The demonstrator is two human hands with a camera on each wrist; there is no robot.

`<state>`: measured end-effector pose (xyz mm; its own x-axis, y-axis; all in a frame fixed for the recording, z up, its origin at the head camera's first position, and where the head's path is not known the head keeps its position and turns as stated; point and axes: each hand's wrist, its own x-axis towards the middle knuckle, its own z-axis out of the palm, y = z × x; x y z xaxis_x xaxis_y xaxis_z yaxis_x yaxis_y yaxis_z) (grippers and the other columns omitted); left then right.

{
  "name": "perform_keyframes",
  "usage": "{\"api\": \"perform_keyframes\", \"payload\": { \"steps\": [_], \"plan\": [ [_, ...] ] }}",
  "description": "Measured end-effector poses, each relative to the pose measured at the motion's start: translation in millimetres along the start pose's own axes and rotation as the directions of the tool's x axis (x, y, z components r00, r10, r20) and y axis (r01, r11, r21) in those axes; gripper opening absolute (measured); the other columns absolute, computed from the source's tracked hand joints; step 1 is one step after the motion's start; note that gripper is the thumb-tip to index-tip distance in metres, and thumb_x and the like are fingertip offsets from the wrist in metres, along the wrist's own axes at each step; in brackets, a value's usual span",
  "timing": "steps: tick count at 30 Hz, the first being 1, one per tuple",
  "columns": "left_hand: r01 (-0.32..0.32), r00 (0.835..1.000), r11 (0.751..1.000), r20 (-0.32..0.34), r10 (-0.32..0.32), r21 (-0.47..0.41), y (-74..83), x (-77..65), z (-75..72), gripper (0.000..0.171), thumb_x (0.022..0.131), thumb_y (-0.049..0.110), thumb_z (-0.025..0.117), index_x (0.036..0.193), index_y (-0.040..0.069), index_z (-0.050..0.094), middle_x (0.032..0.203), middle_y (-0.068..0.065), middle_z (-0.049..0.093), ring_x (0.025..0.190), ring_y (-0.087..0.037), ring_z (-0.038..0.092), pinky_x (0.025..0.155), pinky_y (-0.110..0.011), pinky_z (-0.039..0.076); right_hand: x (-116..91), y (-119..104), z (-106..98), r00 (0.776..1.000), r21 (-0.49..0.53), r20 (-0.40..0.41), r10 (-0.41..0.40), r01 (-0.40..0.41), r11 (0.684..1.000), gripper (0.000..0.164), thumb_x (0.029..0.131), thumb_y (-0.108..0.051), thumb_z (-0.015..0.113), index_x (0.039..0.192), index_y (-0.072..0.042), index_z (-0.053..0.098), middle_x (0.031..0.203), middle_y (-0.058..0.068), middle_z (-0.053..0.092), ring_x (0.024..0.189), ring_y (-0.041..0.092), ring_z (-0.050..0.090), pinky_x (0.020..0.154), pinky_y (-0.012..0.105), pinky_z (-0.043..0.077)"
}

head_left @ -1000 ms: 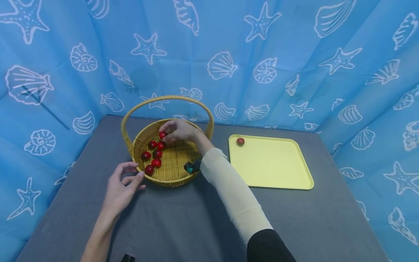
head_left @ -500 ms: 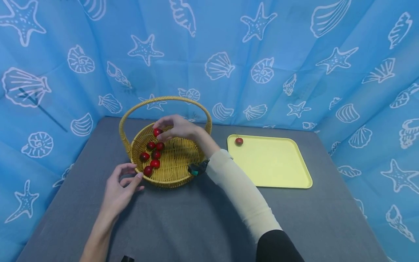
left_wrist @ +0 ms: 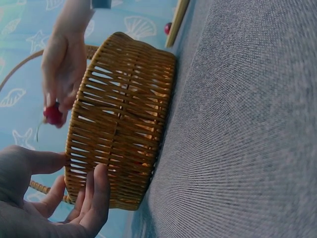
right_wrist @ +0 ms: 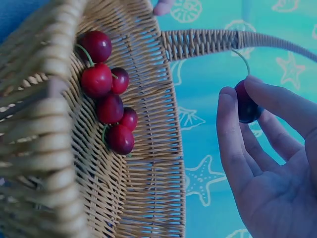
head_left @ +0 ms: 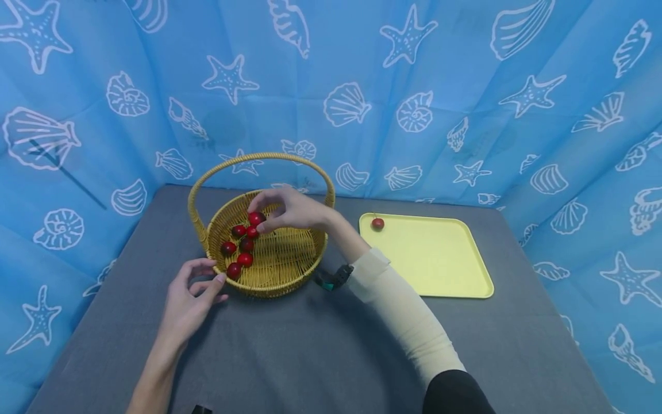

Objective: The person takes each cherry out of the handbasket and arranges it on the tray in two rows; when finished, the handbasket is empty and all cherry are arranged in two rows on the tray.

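My right hand (head_left: 295, 210) pinches a dark red cherry (right_wrist: 247, 101) between thumb and fingertips, its green stem sticking out. In the left wrist view, that cherry (left_wrist: 52, 114) hangs beyond the rim of the yellow wicker basket (left_wrist: 119, 109). Several more cherries (right_wrist: 109, 106) lie together inside the basket, along its left side in the head view. With thumb on the rim and fingers against the outer wall, my left hand (head_left: 188, 296) holds the basket's near left side.
A shallow yellow tray (head_left: 424, 253) lies right of the basket, with one cherry (head_left: 378, 224) in its far left corner. The basket's tall handle (head_left: 264, 155) arches above it. Behind the grey-covered table (head_left: 289, 351) hangs a blue shell-print curtain (head_left: 362, 63).
Holding the cherry, my right hand shifted slightly left, then back right and nearer, its forearm swinging right. My left hand stays at the rim.
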<state>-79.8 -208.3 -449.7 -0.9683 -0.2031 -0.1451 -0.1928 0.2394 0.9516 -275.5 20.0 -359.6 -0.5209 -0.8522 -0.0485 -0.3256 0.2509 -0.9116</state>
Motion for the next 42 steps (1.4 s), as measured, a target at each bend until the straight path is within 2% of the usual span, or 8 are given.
{"api": "perform_keyframes", "payload": {
  "steps": [5,8,10,17,22,28,36,42],
  "plan": [
    [0.003,1.000,1.000,-0.012,-0.003,0.018,1.8,-1.0,1.2,0.051,0.110,0.024,0.066,0.154,0.008,0.044,0.144,-0.013,0.050,0.099,-0.007,0.073,0.084,-0.028,0.072,-17,-6,0,0.999,-0.050,0.023,-0.041,0.042,0.998,0.045,0.098,-0.012,0.080,0.139,-0.006,0.064,0.143,0.009,0.066,0.094,0.026,0.076,0.088,0.028,0.066],
    [-0.009,1.000,1.000,-0.019,0.010,0.024,2.8,-1.6,2.1,0.050,0.110,0.023,0.066,0.153,0.007,0.045,0.143,-0.013,0.051,0.100,-0.010,0.073,0.084,-0.029,0.072,-29,-11,0,0.997,-0.053,0.034,-0.073,0.075,0.996,0.042,0.098,-0.009,0.079,0.137,-0.005,0.065,0.140,0.011,0.066,0.078,0.021,0.070,0.074,0.026,0.061],
    [-0.018,1.000,0.999,-0.023,0.018,0.028,3.0,-1.9,2.6,0.049,0.110,0.023,0.066,0.152,0.006,0.045,0.142,-0.013,0.051,0.100,-0.011,0.074,0.084,-0.030,0.072,-37,-14,0,0.994,-0.054,0.041,-0.097,0.100,0.994,0.040,0.098,-0.007,0.079,0.136,-0.004,0.066,0.138,0.012,0.067,0.075,0.016,0.068,0.071,0.026,0.060],
    [-0.028,0.999,0.999,-0.030,0.029,0.027,3.6,-2.5,3.6,0.049,0.110,0.024,0.066,0.151,0.006,0.046,0.140,-0.014,0.052,0.100,-0.013,0.074,0.084,-0.030,0.072,-71,-29,-3,0.992,-0.028,0.018,-0.126,0.127,0.992,0.033,0.096,-0.005,0.081,0.127,-0.006,0.069,0.129,0.013,0.067,0.086,0.021,0.072,0.083,0.032,0.066],
    [-0.028,0.999,0.999,-0.031,0.029,0.028,3.4,-2.3,3.7,0.048,0.110,0.023,0.066,0.151,0.007,0.047,0.140,-0.013,0.052,0.101,-0.013,0.074,0.085,-0.031,0.072,-98,-34,-9,0.992,0.010,-0.060,-0.113,0.114,0.993,0.034,0.093,0.000,0.083,0.123,-0.004,0.069,0.126,0.012,0.064,0.095,0.027,0.075,0.091,0.037,0.070],
    [0.005,1.000,1.000,-0.026,-0.004,0.031,2.8,-0.5,2.5,0.052,0.110,0.024,0.066,0.154,0.008,0.044,0.144,-0.013,0.050,0.100,-0.008,0.072,0.085,-0.029,0.072,-129,-30,-22,0.976,0.007,-0.146,-0.163,0.166,0.986,0.034,0.095,0.006,0.078,0.127,0.001,0.068,0.131,0.021,0.064,0.102,0.034,0.077,0.094,0.040,0.071],
    [-0.029,1.000,1.000,-0.006,0.029,0.006,0.8,-0.5,0.2,0.052,0.110,0.025,0.066,0.153,0.006,0.044,0.142,-0.013,0.051,0.099,-0.007,0.073,0.086,-0.030,0.072,-168,-23,-40,0.957,-0.015,-0.251,-0.143,0.144,0.990,0.036,0.096,0.007,0.075,0.131,0.003,0.067,0.138,0.023,0.064,0.113,0.022,0.077,0.099,0.037,0.070],
    [-0.037,0.999,0.999,-0.008,0.037,0.006,3.4,-2.2,0.8,0.050,0.110,0.024,0.066,0.152,0.005,0.045,0.138,-0.012,0.051,0.102,-0.013,0.074,0.087,-0.032,0.072,-194,-10,-56,0.939,0.017,-0.329,-0.101,0.112,0.994,0.035,0.094,0.011,0.076,0.128,0.005,0.067,0.127,0.012,0.069,0.112,0.023,0.079,0.099,0.039,0.070]
  ]
}}
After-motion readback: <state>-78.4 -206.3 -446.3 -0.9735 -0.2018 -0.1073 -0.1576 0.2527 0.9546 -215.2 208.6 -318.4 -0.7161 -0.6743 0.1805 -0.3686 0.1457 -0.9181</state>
